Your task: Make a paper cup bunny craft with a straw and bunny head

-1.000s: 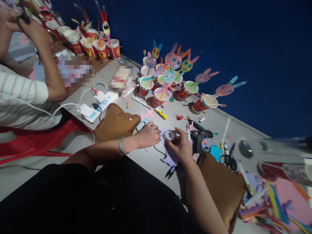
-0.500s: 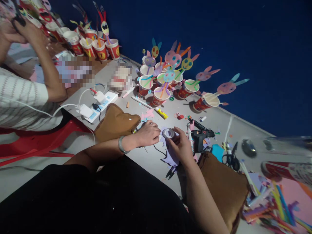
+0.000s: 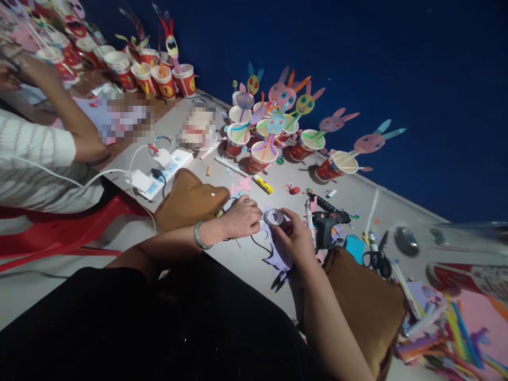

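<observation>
My right hand (image 3: 294, 233) grips a small round greyish ring that looks like a roll of clear tape (image 3: 273, 217), thumb and fingers at its right side. Close to its left edge is my left hand (image 3: 243, 217), fingers curled in a pinch; whatever is between the fingertips is too small to make out. Below both hands lies a cut sheet of purple paper (image 3: 278, 258) with a dark cable across it. Dark-handled scissors (image 3: 281, 280) lie at the table's near edge. To the right of my right hand is a black glue gun (image 3: 326, 227).
Paper cups with rabbit-faced spoons (image 3: 264, 156) stand along the wall. A brown cushion (image 3: 190, 198) lies left, another brown cushion (image 3: 363, 312) right. Beyond the left one is a power strip (image 3: 169, 172). Scissors (image 3: 379, 259) and colourful strips (image 3: 456, 328) lie right. A co-worker's arm (image 3: 75, 116) shows at left.
My hands and the roll hold almost the same place. At the left, the co-worker's hands have shifted further left, uncovering more cups behind them.
</observation>
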`<control>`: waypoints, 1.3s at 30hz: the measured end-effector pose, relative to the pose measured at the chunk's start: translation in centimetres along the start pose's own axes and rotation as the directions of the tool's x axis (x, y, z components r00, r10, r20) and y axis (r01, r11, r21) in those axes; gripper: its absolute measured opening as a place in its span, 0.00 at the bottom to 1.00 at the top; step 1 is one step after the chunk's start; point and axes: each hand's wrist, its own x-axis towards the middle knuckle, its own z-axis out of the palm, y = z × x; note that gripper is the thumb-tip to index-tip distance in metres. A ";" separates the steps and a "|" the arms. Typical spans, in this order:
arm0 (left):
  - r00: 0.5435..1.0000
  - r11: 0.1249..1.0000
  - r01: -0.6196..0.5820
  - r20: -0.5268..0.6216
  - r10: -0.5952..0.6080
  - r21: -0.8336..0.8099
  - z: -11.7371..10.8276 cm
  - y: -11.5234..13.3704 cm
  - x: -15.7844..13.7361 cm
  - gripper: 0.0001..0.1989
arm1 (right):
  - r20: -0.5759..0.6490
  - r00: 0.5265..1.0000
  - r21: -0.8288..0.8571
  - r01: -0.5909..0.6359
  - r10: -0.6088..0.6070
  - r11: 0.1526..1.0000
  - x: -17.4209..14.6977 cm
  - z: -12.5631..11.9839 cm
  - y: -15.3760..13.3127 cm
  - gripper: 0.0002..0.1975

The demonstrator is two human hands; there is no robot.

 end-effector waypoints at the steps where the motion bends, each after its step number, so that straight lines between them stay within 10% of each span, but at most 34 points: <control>1: 1.000 1.000 -0.001 0.000 0.001 0.000 0.0 0.0 0.0 0.10 | 0.001 1.000 -0.001 0.002 -0.002 1.000 0.0 0.0 0.0 0.26; 39: 0.994 0.969 -0.084 0.086 0.066 0.231 -0.6 1.7 -0.4 0.18 | -0.027 0.999 0.058 -0.045 0.046 0.997 -0.5 -0.4 -0.4 0.35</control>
